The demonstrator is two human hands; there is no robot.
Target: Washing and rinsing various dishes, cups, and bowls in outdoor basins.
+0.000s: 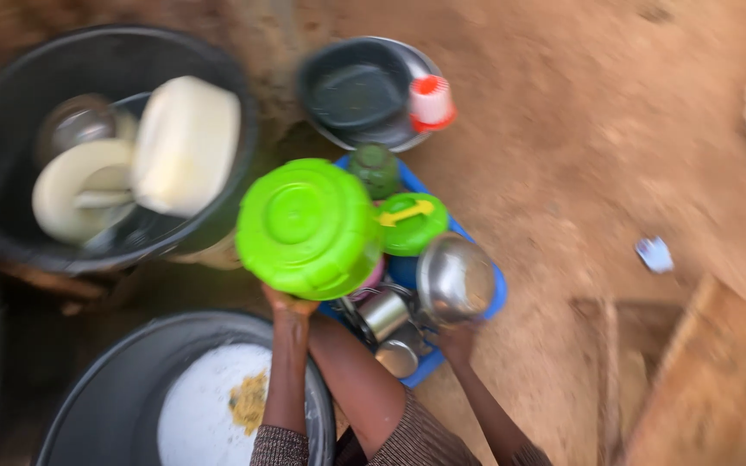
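My left hand (289, 304) grips the lower edge of a bright green round lid (306, 227) and holds it up above a blue tray (496, 293). My right hand (457, 338) holds a shiny steel bowl (454, 278) tilted over the same tray. On the tray lie a smaller green lid with a yellow handle (410, 222), a green jar (376, 168) and steel cups (383, 314). The picture is blurred by motion.
A black basin (10, 112) at the left holds white plates and a cream container (185, 142). A second black basin (114, 388) at the bottom holds soapy water. A dark pan (357, 91) with a red-and-white cup (430, 102) sits behind. Wooden boards (692, 371) lie at the right on bare earth.
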